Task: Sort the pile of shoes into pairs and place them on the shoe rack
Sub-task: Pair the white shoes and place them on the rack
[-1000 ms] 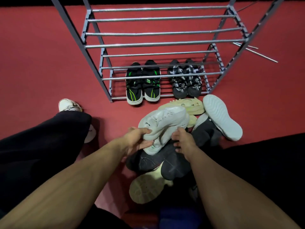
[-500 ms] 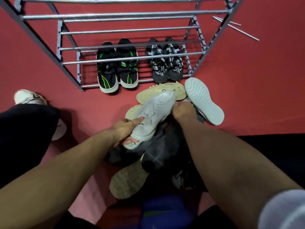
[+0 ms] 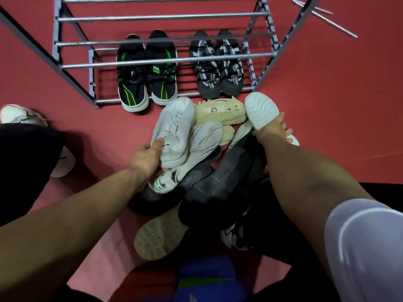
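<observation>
While both arms reach down into the shoe pile (image 3: 196, 171), I read the scene left to right. Far left of my left hand: a white shoe (image 3: 19, 114) on the red floor (image 3: 327, 127), next to a black trouser leg (image 3: 24, 162). Left hand (image 3: 148, 158) grips a white lace-up sneaker (image 3: 174, 131) at its heel end, thumb laid along the upper, fingers curled under. Sneaker points toe-first toward the shoe rack (image 3: 72, 66). Just right of it, touching, a white knit sneaker with black text (image 3: 205, 142). Below the left hand: a white shoe with green marks (image 3: 163, 184), then dark grey shoes (image 3: 218, 184), then a cream sole turned up (image 3: 157, 238) nearest me. Beyond the two hands, a cream sneaker (image 3: 218, 112) lies on its side. Right hand (image 3: 272, 129) holds a white-soled shoe (image 3: 260, 110), sole facing up, fingers wrapped round its far edge; thumb not visible. White sleeve (image 3: 359, 247) on the right upper arm. On the rack's bottom shelf, beyond the left hand: a black pair with green stripes (image 3: 146, 81). Beyond the right hand: a black-and-white patterned pair (image 3: 218, 68). Both pairs sit side by side, toes toward me. Upper rails bare. Far right of the right hand: loose metal rods (image 3: 335, 25) on the floor.
</observation>
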A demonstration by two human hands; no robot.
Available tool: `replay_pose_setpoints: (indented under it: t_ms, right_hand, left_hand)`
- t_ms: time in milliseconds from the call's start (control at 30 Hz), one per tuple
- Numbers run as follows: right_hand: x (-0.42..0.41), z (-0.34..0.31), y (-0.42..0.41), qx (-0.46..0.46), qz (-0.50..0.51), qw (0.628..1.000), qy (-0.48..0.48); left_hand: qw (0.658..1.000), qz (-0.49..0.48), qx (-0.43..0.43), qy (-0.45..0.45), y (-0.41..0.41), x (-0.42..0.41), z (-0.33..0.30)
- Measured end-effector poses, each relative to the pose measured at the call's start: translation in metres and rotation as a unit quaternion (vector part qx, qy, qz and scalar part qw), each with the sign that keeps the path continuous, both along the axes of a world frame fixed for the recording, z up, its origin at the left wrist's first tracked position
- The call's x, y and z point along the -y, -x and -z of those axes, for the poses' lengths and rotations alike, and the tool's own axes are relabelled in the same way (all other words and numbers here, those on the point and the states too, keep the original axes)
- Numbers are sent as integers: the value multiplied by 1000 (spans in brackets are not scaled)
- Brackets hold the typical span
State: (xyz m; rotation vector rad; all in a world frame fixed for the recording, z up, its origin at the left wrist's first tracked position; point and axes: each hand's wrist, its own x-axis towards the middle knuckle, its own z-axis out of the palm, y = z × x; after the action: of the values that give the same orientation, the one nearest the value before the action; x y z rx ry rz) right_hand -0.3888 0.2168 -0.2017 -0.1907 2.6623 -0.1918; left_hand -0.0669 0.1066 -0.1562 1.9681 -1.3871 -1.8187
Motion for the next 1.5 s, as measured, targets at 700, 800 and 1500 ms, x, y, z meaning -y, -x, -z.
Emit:
replay_pose_setpoints:
  t_ms: [700,800,1500]
  right_hand:
    - [15,-88,-169,407,172,830,340]
    - [1,-77,-183,336,122,914,190]
    - [-28,-85,-200,476,167,803,319]
  left_hand:
    - [996,-36,-59,-65,-39,6,-36]
    - [993,-18,-58,-103,-49,5,-27]
    - [994,44,-93,-41,-73,-2,-32]
